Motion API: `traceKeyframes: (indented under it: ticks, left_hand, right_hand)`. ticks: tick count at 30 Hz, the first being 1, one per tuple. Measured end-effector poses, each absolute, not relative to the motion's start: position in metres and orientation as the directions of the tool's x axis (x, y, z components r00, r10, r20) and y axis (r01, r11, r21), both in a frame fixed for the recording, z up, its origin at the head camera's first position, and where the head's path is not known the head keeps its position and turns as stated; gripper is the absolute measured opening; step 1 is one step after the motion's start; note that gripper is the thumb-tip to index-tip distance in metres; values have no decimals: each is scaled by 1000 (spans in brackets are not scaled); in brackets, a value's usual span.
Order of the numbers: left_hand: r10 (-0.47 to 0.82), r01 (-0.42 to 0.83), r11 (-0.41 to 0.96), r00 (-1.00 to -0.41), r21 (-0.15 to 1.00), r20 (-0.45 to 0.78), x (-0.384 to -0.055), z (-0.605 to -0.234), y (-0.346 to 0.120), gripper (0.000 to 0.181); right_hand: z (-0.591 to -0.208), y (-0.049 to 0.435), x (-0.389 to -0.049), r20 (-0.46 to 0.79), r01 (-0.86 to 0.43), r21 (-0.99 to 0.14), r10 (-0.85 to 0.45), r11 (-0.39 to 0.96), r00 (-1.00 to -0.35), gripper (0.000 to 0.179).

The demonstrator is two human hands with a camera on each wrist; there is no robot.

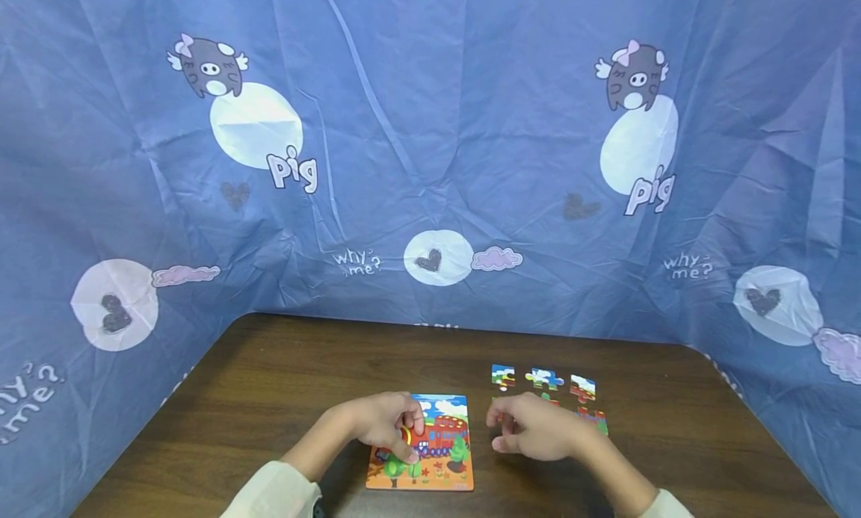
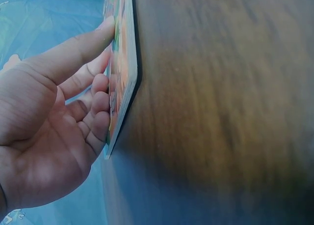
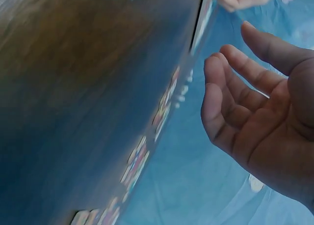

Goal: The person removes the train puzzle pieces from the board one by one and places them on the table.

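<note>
A jigsaw puzzle board point(image 1: 444, 469) with a red train, green trees and blue sky lies on the table. My left hand point(image 1: 390, 426) covers part of its left side. In the left wrist view, the thumb tip and bent fingertips point(image 2: 100, 101) of that hand rest on the face of the board point(image 2: 128, 63). To the right of the board, my right hand point(image 1: 538, 428) hovers with loosely bent fingers. The right wrist view shows nothing between the thumb and fingers of this hand point(image 3: 260, 107).
Several loose jigsaw pieces lie behind and beside my right hand, among them a sky piece point(image 1: 545, 377), a corner piece point(image 1: 503, 376) and a red-and-white piece point(image 1: 583, 387). My right hand hides some of them. A blue printed cloth point(image 1: 430, 129) surrounds the brown table point(image 1: 303, 368).
</note>
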State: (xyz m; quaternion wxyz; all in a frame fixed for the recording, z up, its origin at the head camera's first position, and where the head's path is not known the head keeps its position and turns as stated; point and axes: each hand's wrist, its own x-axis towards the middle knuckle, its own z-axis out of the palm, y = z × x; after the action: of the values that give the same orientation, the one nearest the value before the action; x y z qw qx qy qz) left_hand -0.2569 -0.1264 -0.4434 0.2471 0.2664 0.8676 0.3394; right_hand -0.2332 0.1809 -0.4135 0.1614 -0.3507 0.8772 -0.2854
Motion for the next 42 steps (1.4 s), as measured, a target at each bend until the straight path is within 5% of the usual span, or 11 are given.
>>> traceKeyframes:
  ticks: [27, 42]
  left_hand:
    - [655, 375, 632, -726, 679, -209, -259, -445, -128, 30]
    - [682, 401, 603, -707, 690, -186, -258, -445, -130, 32]
  right_hand:
    - [-440, 100, -224, -21, -681, -433, -762, 591, -647, 23]
    - [-449, 93, -226, -56, -542, -592, -702, 596, -710, 27]
